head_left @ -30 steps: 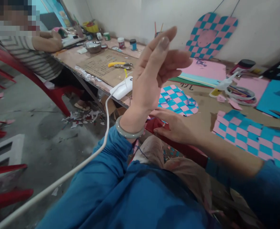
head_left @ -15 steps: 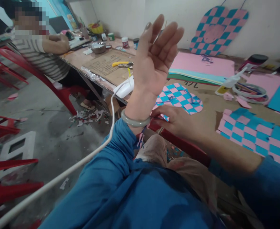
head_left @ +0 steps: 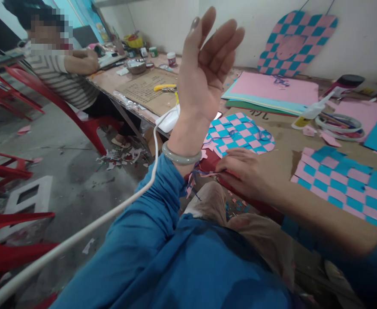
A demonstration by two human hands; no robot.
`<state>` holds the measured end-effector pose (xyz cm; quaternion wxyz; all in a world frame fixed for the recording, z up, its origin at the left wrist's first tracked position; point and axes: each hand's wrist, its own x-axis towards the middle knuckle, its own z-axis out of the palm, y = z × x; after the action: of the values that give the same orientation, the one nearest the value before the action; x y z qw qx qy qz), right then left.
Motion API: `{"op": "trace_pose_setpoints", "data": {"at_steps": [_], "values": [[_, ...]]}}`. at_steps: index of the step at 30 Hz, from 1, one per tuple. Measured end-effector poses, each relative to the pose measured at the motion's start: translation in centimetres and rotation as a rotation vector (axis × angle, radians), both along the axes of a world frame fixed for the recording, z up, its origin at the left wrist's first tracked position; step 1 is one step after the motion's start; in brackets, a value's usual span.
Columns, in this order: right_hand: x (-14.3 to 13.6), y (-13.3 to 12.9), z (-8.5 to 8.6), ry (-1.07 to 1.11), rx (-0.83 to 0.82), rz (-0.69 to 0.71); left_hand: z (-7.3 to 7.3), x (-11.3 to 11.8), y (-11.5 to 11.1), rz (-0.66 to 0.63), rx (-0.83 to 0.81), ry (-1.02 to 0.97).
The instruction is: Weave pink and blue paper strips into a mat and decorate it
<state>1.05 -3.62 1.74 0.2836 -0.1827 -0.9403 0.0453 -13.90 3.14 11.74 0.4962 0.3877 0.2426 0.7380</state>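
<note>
My left hand [head_left: 204,68] is raised in front of me, palm turned up, with its fingers slightly curled and holding nothing. A pale jade-like bangle [head_left: 181,157] circles that wrist. Just right of the wrist, my right hand [head_left: 241,168] pinches one end of a thin pink and purple cord [head_left: 209,173]. The cord runs leftward to a small dangling tangle [head_left: 191,182] beside my left sleeve. Behind both hands, a rounded pink-and-blue woven paper piece [head_left: 239,131] lies on the table with blue cord looped over it.
A larger woven paper sheet [head_left: 345,182], a glue bottle [head_left: 306,116], a tape ring [head_left: 341,128] and pink paper sheets [head_left: 272,88] lie on the table. A white cable [head_left: 124,206] crosses by my left arm. Another person [head_left: 51,71] sits at left on a red chair [head_left: 59,107].
My right hand has drawn away from my left wrist to the right, pulling the cord out straight. My left hand stays raised, its fingers nearly unchanged. The view has shifted slightly.
</note>
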Motion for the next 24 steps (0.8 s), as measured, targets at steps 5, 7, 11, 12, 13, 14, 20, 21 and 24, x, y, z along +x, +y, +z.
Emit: {"op": "trace_pose_setpoints", "data": {"at_steps": [5,7,11,12,13,14,20,21,24], "values": [[1.3,-0.5,-0.8,-0.043,-0.046,0.001,0.0,-0.5,0.0,0.038,0.035,-0.018],[1.7,-0.5,-1.0,-0.046,-0.045,-0.001,0.1,-0.7,0.0,0.038,0.031,-0.007],[2.5,-0.5,-1.1,-0.062,-0.015,-0.004,0.1,-1.1,0.2,0.052,0.020,-0.019],[2.6,-0.5,-1.0,-0.066,-0.006,-0.004,0.1,-1.1,0.3,0.055,0.019,-0.021],[2.7,-0.5,-1.0,-0.064,0.003,-0.007,0.0,-1.1,0.3,0.058,0.016,-0.015],[2.8,-0.5,-0.9,-0.064,0.013,-0.013,0.0,-1.1,0.4,0.065,0.014,0.001],[2.5,-0.3,-0.6,-0.180,0.038,-0.187,0.1,-0.5,0.4,0.103,0.030,0.126],[2.3,-0.4,-0.5,-0.179,0.042,-0.236,0.3,-0.4,0.4,0.097,0.030,0.131],[1.2,-0.8,0.1,-0.093,0.077,-0.215,0.8,0.1,0.5,0.076,0.045,0.140]]}}
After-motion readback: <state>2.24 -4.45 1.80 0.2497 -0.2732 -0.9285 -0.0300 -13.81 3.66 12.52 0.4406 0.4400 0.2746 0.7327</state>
